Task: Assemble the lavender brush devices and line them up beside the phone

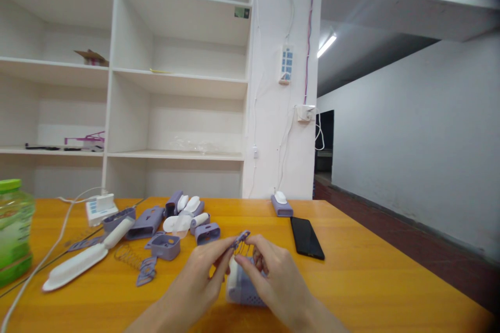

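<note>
Both my hands meet in front of me over the table. Between the fingertips is a small purple plastic part [244, 236], with thin metal wire, apparently a coil spring [241, 247], hanging below it. My left hand [205, 268] pinches the part from the left. My right hand [275, 268] is closed at the spring and the part's right side; its fingers partly hide the wire. Beneath them a purple-and-white plastic body [244, 289] with small holes lies on the table, partly covered by my right hand. A similar flat purple part [147, 271] lies to the left beside a loose spring [128, 256].
On the orange wooden table [375, 276] lie a white-handled piece [78, 268], several purple housings [166, 247] and white parts [192, 204]. A black phone [307, 238] lies right. A green jar [14, 234], power strip [100, 209] and cable [58, 242] are left. White shelves [175, 75] stand behind.
</note>
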A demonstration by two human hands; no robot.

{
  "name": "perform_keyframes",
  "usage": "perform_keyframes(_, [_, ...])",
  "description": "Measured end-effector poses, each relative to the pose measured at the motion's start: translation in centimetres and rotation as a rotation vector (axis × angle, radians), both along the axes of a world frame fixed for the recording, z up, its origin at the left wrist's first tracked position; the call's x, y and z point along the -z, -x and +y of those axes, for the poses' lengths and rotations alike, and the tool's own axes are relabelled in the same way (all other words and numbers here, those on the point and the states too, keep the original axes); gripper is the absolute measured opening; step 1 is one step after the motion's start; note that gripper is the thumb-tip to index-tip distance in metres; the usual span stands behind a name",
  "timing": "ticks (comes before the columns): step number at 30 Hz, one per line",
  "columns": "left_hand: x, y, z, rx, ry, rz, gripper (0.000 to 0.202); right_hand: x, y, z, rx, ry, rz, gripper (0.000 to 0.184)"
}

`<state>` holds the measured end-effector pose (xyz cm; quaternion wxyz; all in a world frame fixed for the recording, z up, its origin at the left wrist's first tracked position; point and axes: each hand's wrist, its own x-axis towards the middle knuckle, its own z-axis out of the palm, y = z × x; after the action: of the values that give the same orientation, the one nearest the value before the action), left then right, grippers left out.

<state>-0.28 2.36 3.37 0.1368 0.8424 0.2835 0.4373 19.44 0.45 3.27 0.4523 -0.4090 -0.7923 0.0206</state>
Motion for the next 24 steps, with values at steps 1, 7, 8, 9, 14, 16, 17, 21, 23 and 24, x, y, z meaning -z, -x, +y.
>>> perform_keyframes(1, [0.12,0.01,0.02,-0.006,-0.013,0.004,0.033,-0.02,-0.04,0.07,0.007,-0.002,-0.001,0.021])
perform_keyframes(7, [-0.1,-0.08,-0.55,-0.047,-0.139,-0.009,0.032,-0.04,0.04,-0.14,0.023,-0.007,-0.005,0.023])
perform_keyframes(8, [-0.18,-0.07,-0.65,-0.043,-0.15,-0.01,0.032,-0.06,0.06,-0.22,0.02,-0.005,-0.005,0.023])
perform_keyframes(9, [-0.24,-0.04,-0.73,-0.039,-0.157,-0.005,0.033,-0.09,0.08,-0.27,0.015,-0.002,-0.004,0.023])
perform_keyframes(14, [-0.2,0.21,-0.62,0.005,-0.156,0.034,0.034,-0.19,0.0,-0.22,0.003,0.027,0.018,0.024])
perform_keyframes(16, [-0.12,0.29,-0.42,0.02,-0.156,0.045,0.035,-0.21,-0.01,-0.18,0.008,0.04,0.026,0.024])
perform_keyframes(17, [-0.09,0.31,-0.31,0.025,-0.151,0.048,0.036,-0.22,0.0,-0.17,0.01,0.046,0.03,0.025])
perform_keyframes(21, [-0.02,0.27,-0.09,0.037,-0.113,0.052,0.035,-0.37,0.14,-0.25,0.015,0.061,0.059,0.025])
perform_keyframes(23, [0.07,0.17,-0.13,0.029,-0.1,0.045,0.032,-0.47,0.26,-0.29,0.018,0.066,0.072,0.024])
perform_keyframes(24, [0.14,0.11,-0.16,0.018,-0.094,0.04,0.031,-0.51,0.32,-0.32,0.018,0.066,0.075,0.024])
